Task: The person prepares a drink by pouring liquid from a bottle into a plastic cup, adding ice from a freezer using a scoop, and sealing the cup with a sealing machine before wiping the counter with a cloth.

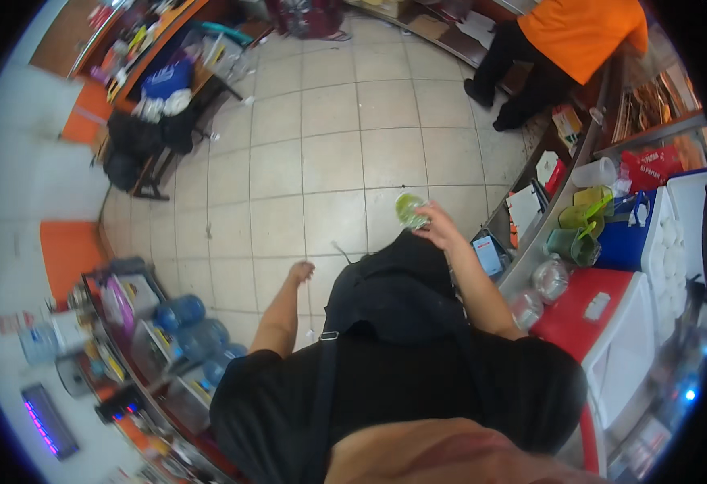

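My right hand [439, 228] grips a clear plastic cup [411, 210] with something green inside, held out in front of my apron. A shine on the cup hides exactly what fills it. To the left of the black apron [390, 290], my left hand [302, 272] hangs over the tiled floor [329, 157]. Its fingers are loosely bent and I see nothing in them.
On my right, a counter carries a red cooler box [592, 302], a blue cooler box [628, 236] and a green-filled jug [571, 245]. Large water bottles [202, 339] stand left. A person in an orange shirt [583, 36] bends at the far right. A bench [166, 151] holds bags.
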